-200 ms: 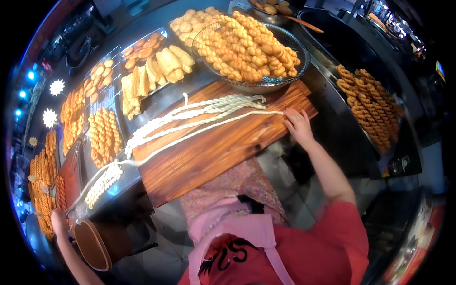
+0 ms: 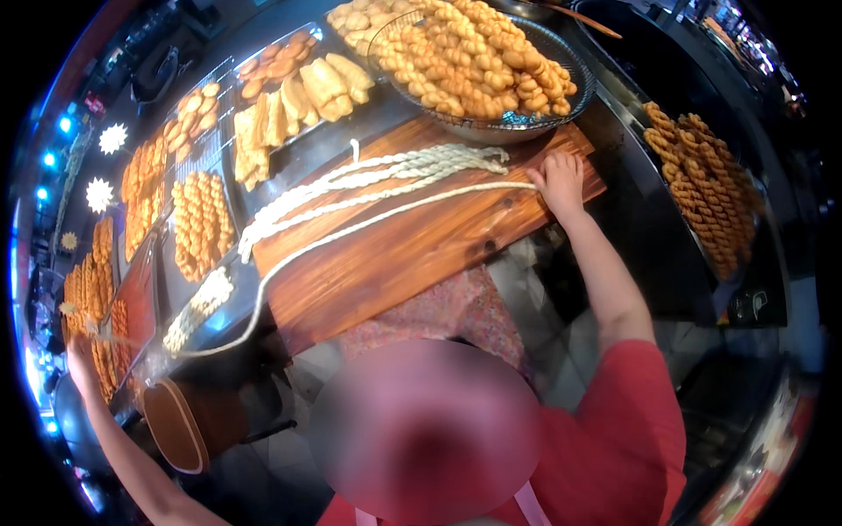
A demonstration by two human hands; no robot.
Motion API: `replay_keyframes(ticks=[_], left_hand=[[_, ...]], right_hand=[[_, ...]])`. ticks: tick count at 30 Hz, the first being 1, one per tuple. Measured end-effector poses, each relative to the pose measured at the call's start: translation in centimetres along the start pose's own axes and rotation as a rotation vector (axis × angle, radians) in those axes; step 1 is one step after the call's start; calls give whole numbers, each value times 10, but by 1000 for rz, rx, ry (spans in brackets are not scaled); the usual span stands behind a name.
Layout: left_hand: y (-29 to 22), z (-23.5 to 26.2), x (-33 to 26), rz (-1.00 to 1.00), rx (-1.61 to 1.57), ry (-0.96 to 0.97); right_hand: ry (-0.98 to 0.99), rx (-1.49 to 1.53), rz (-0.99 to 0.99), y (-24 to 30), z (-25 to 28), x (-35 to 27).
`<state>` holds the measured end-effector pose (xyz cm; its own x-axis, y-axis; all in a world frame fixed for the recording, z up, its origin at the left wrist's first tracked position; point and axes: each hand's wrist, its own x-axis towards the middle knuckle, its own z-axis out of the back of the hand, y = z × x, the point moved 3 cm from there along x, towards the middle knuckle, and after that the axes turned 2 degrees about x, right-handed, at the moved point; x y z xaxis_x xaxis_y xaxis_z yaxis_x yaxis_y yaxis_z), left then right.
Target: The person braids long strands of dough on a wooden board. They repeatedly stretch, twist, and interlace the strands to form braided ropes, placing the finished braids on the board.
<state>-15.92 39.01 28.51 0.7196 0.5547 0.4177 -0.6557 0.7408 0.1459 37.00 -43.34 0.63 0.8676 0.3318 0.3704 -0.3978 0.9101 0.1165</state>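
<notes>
A long thin rope of pale dough (image 2: 386,217) stretches across a wooden board (image 2: 421,263), from the board's right end down past its left edge. My right hand (image 2: 559,180) rests on the rope's right end, fingers pressed on it. My left hand (image 2: 81,361) is stretched far out to the left, beside trays of fried twists. The rope's other end (image 2: 189,351) runs toward that hand, but the grip is too small to make out. Several twisted raw dough ropes (image 2: 395,171) lie side by side along the board's far edge.
A wire basket of golden fried twists (image 2: 478,61) stands behind the board. Racks of fried pastries (image 2: 289,96) and twists (image 2: 200,223) fill the counter at left. More twists lie on a dark tray (image 2: 702,188) at right. A brown round container (image 2: 175,430) sits at lower left.
My left hand has reached a little further out to the left. My right hand stays on the rope's end at the board's right.
</notes>
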Motion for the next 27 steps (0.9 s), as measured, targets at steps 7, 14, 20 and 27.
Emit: replay_keyframes(ticks=[7, 14, 20, 27], left_hand=[[62, 5, -71, 334, 420, 256], [47, 54, -19, 277, 307, -47], [41, 28, -113, 424, 441, 328], [127, 14, -48, 459, 323, 194]], right_hand=[[83, 346, 219, 27, 8, -88], [-14, 436, -140, -51, -6, 27], [-3, 267, 214, -29, 11, -48], [151, -68, -86, -38, -27, 4]])
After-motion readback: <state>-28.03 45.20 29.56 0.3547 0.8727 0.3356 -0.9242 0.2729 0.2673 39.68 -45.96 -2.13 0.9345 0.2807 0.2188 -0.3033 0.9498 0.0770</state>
